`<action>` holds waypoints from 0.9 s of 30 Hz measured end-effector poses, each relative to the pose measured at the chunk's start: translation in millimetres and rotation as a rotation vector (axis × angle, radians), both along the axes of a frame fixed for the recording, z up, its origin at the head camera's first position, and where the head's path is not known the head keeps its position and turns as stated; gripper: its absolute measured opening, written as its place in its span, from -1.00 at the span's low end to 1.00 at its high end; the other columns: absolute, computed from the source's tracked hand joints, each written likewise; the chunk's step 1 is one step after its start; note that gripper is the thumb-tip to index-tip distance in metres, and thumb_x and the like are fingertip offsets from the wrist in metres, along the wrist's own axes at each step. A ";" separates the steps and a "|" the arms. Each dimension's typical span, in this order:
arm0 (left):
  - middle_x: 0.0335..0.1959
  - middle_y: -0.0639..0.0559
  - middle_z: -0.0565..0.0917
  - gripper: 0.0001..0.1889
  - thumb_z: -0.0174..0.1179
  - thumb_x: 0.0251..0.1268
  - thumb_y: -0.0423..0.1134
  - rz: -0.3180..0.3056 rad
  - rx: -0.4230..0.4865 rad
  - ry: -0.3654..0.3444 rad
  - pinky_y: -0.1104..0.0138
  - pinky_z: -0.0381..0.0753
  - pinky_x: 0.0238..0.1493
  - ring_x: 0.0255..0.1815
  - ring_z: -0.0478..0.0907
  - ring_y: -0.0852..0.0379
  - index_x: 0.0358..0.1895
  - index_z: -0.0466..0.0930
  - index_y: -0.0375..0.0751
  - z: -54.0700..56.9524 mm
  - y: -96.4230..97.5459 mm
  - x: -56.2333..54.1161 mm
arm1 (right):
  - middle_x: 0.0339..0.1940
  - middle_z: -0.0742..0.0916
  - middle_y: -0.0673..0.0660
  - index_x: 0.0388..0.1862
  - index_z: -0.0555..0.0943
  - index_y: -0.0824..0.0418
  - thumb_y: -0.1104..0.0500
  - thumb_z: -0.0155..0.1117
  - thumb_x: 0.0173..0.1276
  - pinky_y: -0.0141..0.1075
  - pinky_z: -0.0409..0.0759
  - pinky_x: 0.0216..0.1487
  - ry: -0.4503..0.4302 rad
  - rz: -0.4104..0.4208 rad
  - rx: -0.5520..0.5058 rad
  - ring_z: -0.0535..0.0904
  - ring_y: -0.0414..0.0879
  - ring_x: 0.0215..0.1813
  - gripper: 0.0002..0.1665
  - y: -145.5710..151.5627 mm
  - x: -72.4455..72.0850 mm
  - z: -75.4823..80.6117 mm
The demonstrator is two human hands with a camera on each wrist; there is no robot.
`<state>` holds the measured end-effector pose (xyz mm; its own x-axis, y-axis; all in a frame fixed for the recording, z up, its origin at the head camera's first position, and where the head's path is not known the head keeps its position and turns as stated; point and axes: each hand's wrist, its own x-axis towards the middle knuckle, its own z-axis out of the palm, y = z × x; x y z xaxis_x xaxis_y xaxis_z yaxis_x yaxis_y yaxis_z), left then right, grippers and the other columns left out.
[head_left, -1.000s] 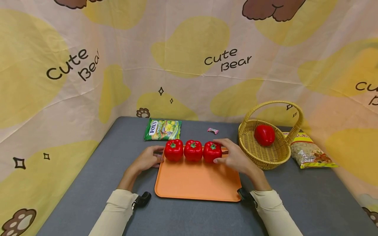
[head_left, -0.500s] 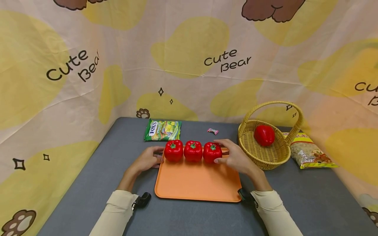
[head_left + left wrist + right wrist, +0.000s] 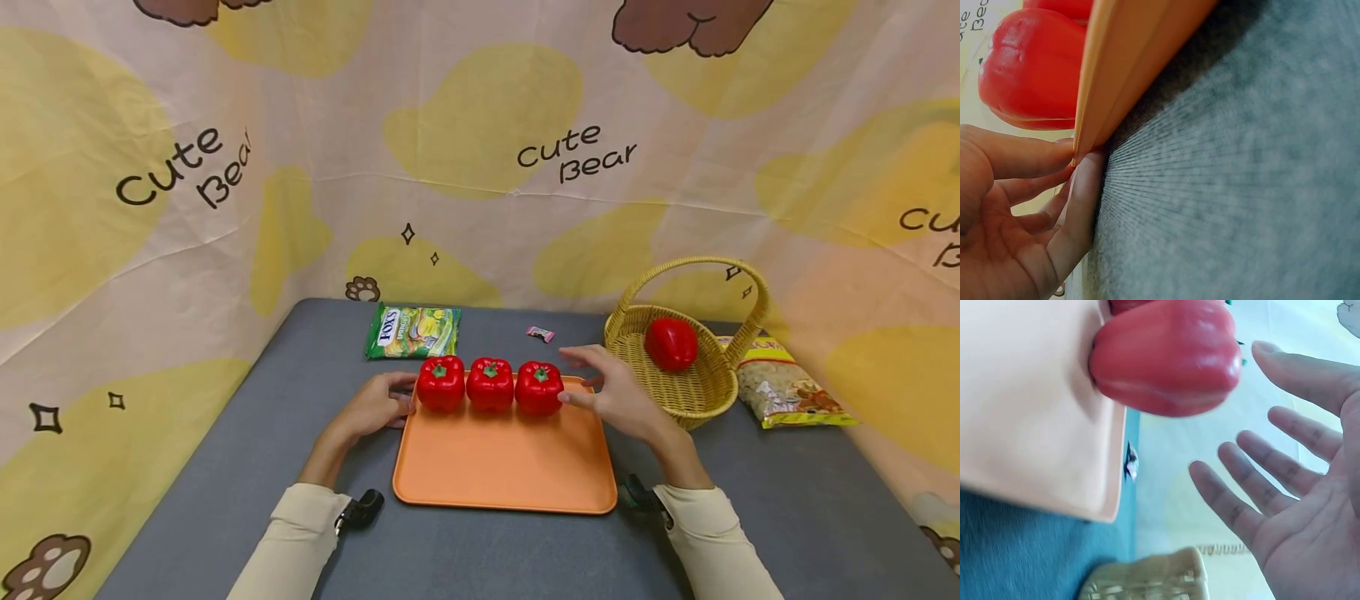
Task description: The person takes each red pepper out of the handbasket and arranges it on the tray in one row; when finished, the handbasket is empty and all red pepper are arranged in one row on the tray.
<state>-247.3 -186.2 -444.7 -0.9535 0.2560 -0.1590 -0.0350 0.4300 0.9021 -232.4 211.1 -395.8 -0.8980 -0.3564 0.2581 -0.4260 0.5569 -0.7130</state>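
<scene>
Three red bell peppers with green stems stand in a row along the far edge of an orange tray (image 3: pixel 504 467): a left pepper (image 3: pixel 441 388), a middle pepper (image 3: pixel 491 388) and a right pepper (image 3: pixel 538 392). At the tray's far left corner, my left hand (image 3: pixel 375 405) pinches the rim; the left wrist view shows thumb and fingers on the tray edge (image 3: pixel 1119 69), just below a pepper (image 3: pixel 1035 72). My right hand (image 3: pixel 622 402) is spread beside the right pepper, over the tray's right side. In the right wrist view, its fingers (image 3: pixel 1225 497) are apart from that pepper (image 3: pixel 1166 359).
A yellow wicker basket (image 3: pixel 667 392) at the right holds another red bell pepper (image 3: pixel 671 344). Beside it lies a yellow-topped food bag (image 3: pixel 791 387). A green FOX'S candy packet (image 3: pixel 416 332) and a small pink wrapped candy (image 3: pixel 540 333) lie behind the tray.
My right hand has let go of the right pepper and moved away to the right, its fingers spreading. The peppers and the tray stay put, and my left hand keeps its place at the rim.
</scene>
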 end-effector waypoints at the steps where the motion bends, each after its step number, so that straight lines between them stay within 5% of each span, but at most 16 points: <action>1: 0.35 -0.40 0.59 -0.46 0.14 0.45 -0.46 0.002 0.002 -0.001 0.15 0.85 -0.10 0.04 0.75 -0.08 0.48 0.42 -0.45 -0.2 0.0 -0.1 | 0.27 0.67 0.22 0.45 0.57 0.22 0.16 0.62 0.27 0.19 0.72 0.19 0.006 -0.004 -0.007 0.61 0.22 0.29 -0.23 3.2 0.4 0.8; 13: 0.35 -0.40 0.59 -0.45 0.13 0.46 -0.44 -0.002 -0.008 -0.006 0.15 0.84 -0.08 0.06 0.75 -0.09 0.49 0.41 -0.45 0.0 -1.1 -0.9 | 0.29 0.67 0.26 0.44 0.56 0.24 0.13 0.56 0.36 0.00 0.76 0.18 0.040 -0.099 0.009 0.64 0.22 0.24 -0.29 54.8 4.5 17.2; 19: 0.26 -0.39 0.64 -0.46 0.12 0.46 -0.46 -0.003 -0.007 0.004 0.14 0.85 -0.10 0.05 0.75 -0.09 0.48 0.41 -0.47 0.8 -1.2 -1.0 | 0.24 0.69 0.21 0.45 0.57 0.18 0.13 0.52 0.41 -0.54 0.63 0.07 0.078 -0.115 0.023 0.64 -0.19 0.14 -0.35 78.9 0.9 29.8; 22: 0.26 -0.38 0.65 -0.46 0.12 0.47 -0.45 0.001 -0.004 -0.003 0.15 0.84 -0.08 0.05 0.75 -0.08 0.48 0.41 -0.46 -0.2 -1.4 -1.6 | 0.23 0.69 0.19 0.45 0.57 0.18 0.15 0.48 0.45 -0.59 0.60 0.02 0.060 -0.110 0.004 0.61 -0.38 0.08 -0.37 88.7 -2.7 36.4; 27: 0.24 -0.39 0.65 -0.46 0.13 0.46 -0.46 -0.007 -0.003 -0.003 0.15 0.85 -0.10 0.04 0.75 -0.08 0.48 0.40 -0.48 -1.4 -1.5 -1.7 | 0.25 0.68 0.20 0.50 0.51 0.18 0.08 0.44 0.49 -0.47 0.72 -0.06 -0.049 -0.130 -0.029 0.67 -0.37 0.03 -0.34 104.7 -10.3 44.6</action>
